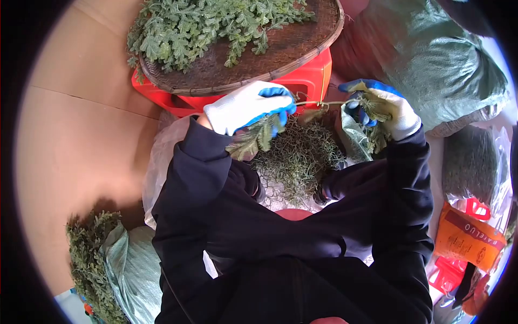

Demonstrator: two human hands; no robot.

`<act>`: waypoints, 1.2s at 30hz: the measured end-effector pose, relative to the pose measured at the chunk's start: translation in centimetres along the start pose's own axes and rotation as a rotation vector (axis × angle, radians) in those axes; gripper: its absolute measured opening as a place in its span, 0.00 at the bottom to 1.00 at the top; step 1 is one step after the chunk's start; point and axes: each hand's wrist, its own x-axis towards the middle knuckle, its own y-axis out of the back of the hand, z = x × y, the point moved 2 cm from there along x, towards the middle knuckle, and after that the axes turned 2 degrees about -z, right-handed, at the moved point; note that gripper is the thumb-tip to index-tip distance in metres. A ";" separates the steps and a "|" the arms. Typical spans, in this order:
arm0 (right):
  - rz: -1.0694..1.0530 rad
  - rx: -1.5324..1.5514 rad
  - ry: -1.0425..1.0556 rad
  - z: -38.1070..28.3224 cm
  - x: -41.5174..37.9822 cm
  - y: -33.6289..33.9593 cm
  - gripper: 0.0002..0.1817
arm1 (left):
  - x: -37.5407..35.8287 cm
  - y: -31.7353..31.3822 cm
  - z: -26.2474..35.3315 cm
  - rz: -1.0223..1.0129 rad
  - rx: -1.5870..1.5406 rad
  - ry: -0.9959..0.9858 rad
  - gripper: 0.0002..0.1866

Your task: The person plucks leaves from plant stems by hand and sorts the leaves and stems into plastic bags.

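Note:
My left hand (253, 108), in a white and blue glove, is closed on one end of a thin green stem (324, 102); leafy sprigs (253, 139) hang below its palm. The other end of the stem is in my right hand (386, 108), gloved the same way, with more leaves between its fingers. The stem runs nearly level between both hands, just in front of the round woven tray (226, 81). Beneath it, a heap of thin green stems (302, 151) lies on the floor between my feet.
Green sprigs (189, 32) are piled on the tray, which rests on a red stool (318, 75). A large green sack (431, 65) stands at the back right. Another sack (135, 264) with foliage (91, 264) is at the lower left. An orange bag (467, 237) lies at the right.

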 end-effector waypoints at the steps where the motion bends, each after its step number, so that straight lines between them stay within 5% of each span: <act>1: -0.026 -0.001 0.001 0.0 0.1 -0.2 0.24 | 0.3 -0.4 -1.0 -0.003 -0.311 0.018 0.14; 5: -0.089 0.166 -0.029 1.4 1.0 -2.8 0.27 | 1.7 -1.9 -2.9 0.070 -0.519 0.008 0.13; 6: -0.109 0.298 -0.046 1.9 1.4 -3.3 0.28 | 1.1 -2.3 -2.1 0.083 -0.561 0.155 0.12; 8: -0.072 0.204 0.205 3.0 2.1 -5.0 0.28 | 2.5 -2.7 -4.2 0.118 -0.672 0.085 0.14; 12: -0.055 0.316 0.260 4.0 2.8 -5.7 0.30 | 3.4 -3.0 -4.6 -0.034 -0.811 -0.052 0.17; 19: -0.025 -0.463 0.379 6.3 2.8 -6.3 0.44 | 3.8 -4.9 -3.0 0.163 -0.663 0.037 0.16; 23: -0.028 -0.919 0.526 4.3 2.7 -9.0 0.34 | 3.2 -5.7 -1.5 0.335 -0.640 0.135 0.16; 26: -0.238 -0.462 0.310 3.2 1.5 -6.3 0.32 | 3.2 -4.1 -1.5 0.159 -0.314 0.025 0.17; 27: -0.230 -0.348 0.133 2.6 0.7 -4.7 0.30 | 2.7 -4.1 -0.9 0.139 -0.354 0.078 0.17; 30: -0.093 -0.263 0.110 -1.0 -0.7 -3.9 0.28 | 1.7 -3.4 0.4 -0.056 -0.373 0.104 0.17; 34: 0.274 -0.268 0.414 -0.1 -0.2 -4.0 0.37 | 1.1 -2.6 0.4 -0.161 -0.324 0.066 0.16; 35: 0.261 -0.789 0.691 -0.7 -0.1 -4.7 0.44 | 1.0 -2.7 0.6 -0.186 -0.280 0.059 0.16; 36: 0.162 -0.838 0.772 -0.1 0.5 -4.8 0.52 | 0.9 -2.8 0.8 -0.210 -0.237 0.052 0.16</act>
